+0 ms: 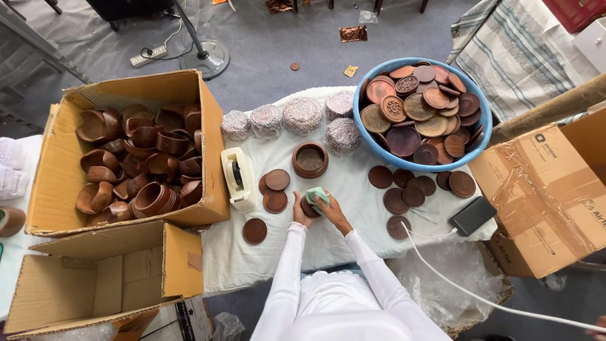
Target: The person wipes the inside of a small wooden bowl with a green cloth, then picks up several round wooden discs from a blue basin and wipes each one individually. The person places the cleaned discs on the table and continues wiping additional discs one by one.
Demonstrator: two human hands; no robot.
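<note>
A round wooden lid (308,207) is gripped by the fingers of the left hand (302,211) just above the white-clothed counter (328,252); a pale green sponge (317,195) is clenched by the right hand (332,211) and pressed onto the lid's top; both are held close to the counter's near edge, between small groups of loose lids (273,189) on either side. A slip is judged possible if the sponge is pushed too hard, since the lid is pinched only at its rim; it could be knocked into the nearby lids or dropped off the edge. The white cable (480,297) by the right sleeve could be snagged, and the dark phone (475,215) dragged.
</note>
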